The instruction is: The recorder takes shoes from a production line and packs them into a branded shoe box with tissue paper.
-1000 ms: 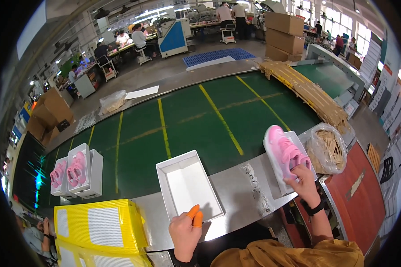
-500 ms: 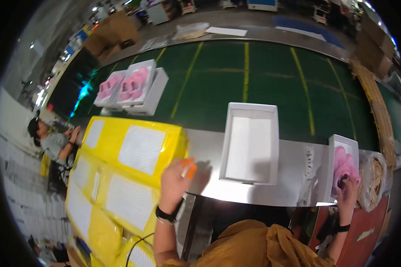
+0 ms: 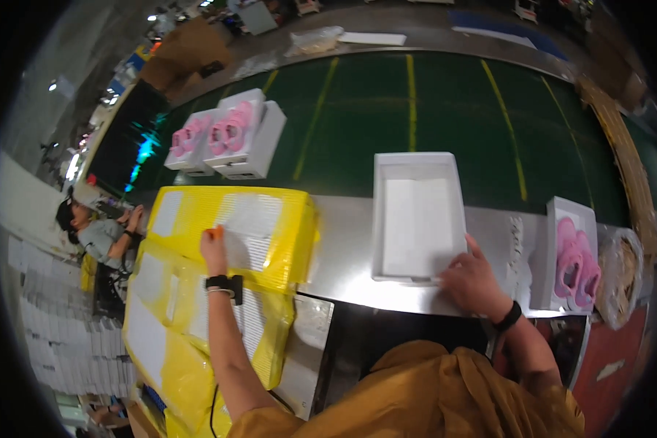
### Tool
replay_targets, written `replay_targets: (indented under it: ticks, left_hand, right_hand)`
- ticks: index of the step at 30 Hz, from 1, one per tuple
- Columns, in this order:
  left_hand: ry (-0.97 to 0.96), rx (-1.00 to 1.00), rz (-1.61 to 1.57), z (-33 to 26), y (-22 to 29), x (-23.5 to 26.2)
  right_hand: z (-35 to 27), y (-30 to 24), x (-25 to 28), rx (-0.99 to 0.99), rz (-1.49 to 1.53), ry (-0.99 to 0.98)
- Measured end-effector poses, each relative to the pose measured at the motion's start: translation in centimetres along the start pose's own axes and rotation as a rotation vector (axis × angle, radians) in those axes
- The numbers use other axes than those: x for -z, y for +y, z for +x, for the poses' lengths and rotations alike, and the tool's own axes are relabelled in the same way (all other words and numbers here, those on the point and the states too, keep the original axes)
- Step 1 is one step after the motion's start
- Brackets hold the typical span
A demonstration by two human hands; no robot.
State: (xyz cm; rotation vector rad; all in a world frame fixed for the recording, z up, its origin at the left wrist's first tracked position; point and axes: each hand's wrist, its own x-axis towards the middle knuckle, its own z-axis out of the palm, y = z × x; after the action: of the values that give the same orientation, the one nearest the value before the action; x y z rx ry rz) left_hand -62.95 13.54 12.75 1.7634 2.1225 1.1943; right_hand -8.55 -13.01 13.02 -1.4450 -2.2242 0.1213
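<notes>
1. At the near right corner of the empty white box (image 3: 419,216), the right hand (image 3: 472,281) is being rested with fingers spread flat over the rim; nothing is being clamped, the palm is only pressing on the edge.
2. Seen from that hand, the box is lying at about eleven o'clock, with its long axis running from six to twelve o'clock, away from the person across the steel ledge (image 3: 343,248) and onto the green belt (image 3: 416,102).
3. At about nine o'clock from the box, the left hand (image 3: 213,250) is being laid on the yellow wrapped stack (image 3: 255,226), fingers together and capped in orange; whether anything is being pinched cannot be told.
4. The right hand is being kept much nearer to the box; the left is well apart from it.
5. At three o'clock from the right hand, a white box with pink shoes (image 3: 575,259) is sitting near; at eleven o'clock from the left hand, two more boxed pink pairs (image 3: 226,135) are lying well apart.
</notes>
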Motion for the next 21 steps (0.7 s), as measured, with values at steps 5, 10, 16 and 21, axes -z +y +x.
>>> replay_targets:
  ticks: [5,10,16,21]
  left_hand:
    - [-0.373,-0.084,-0.001,-2.2,1.5,-1.4]
    - [-0.337,-0.255,0.192,-3.6,0.2,-2.4]
    - [-0.336,-0.15,0.04,-3.1,-1.2,-1.3]
    - [-0.172,0.239,-0.404,-0.9,2.1,2.2]
  right_hand:
    - [4.7,2.3,6.3,-0.035,0.449,0.091]
    - [7.7,2.1,9.0,-0.15,0.547,-0.041]
    - [7.3,1.8,9.4,0.002,0.561,-0.028]
    - [3.4,-0.8,5.2,0.119,0.17,-0.064]
